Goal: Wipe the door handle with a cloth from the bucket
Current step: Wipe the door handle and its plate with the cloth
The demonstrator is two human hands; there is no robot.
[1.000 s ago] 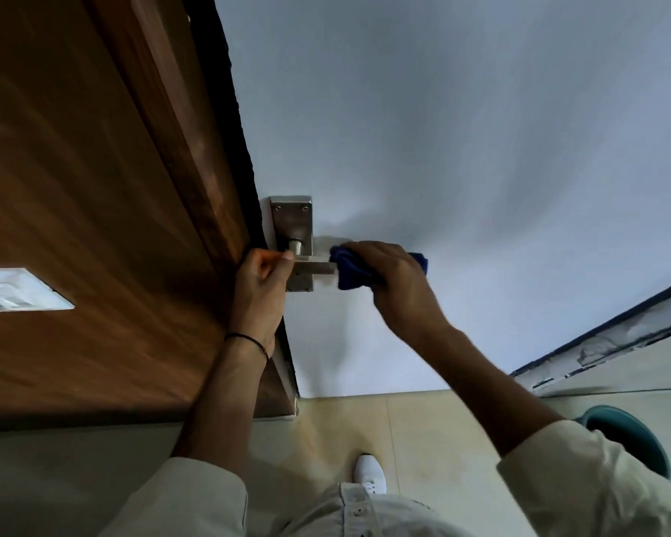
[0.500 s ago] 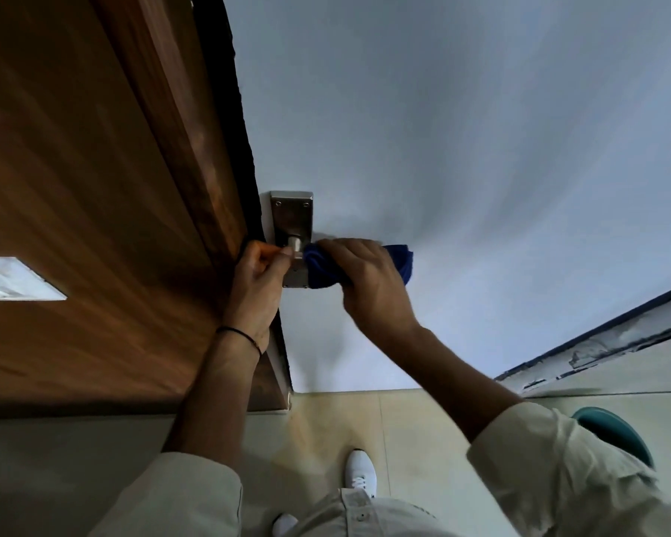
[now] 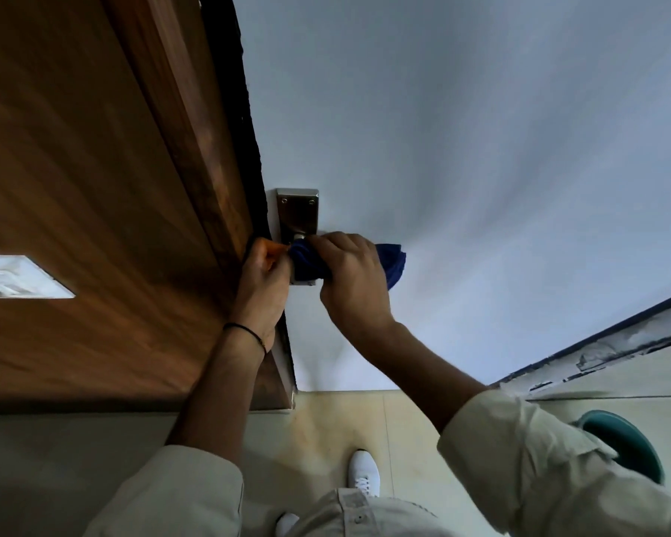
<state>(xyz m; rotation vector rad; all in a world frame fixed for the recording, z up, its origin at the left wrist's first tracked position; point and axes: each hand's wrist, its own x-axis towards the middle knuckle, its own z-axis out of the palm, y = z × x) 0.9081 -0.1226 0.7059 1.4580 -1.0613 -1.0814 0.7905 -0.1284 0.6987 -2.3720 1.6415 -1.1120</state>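
Wiping is underway: the right hand [image 3: 351, 282] grasps the blue cloth [image 3: 392, 261] around the door handle [image 3: 299, 215] near the door's edge, the left hand [image 3: 262, 288] apparently steadying there; next, rub outward.

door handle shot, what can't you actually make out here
- Handle lever: head view, wrapped by the blue cloth and right hand.
- Backplate: lower part covered by cloth and left hand.
- Bucket: mostly behind the right sleeve; contents unseen.
- Second shoe: mostly hidden behind the clothing.
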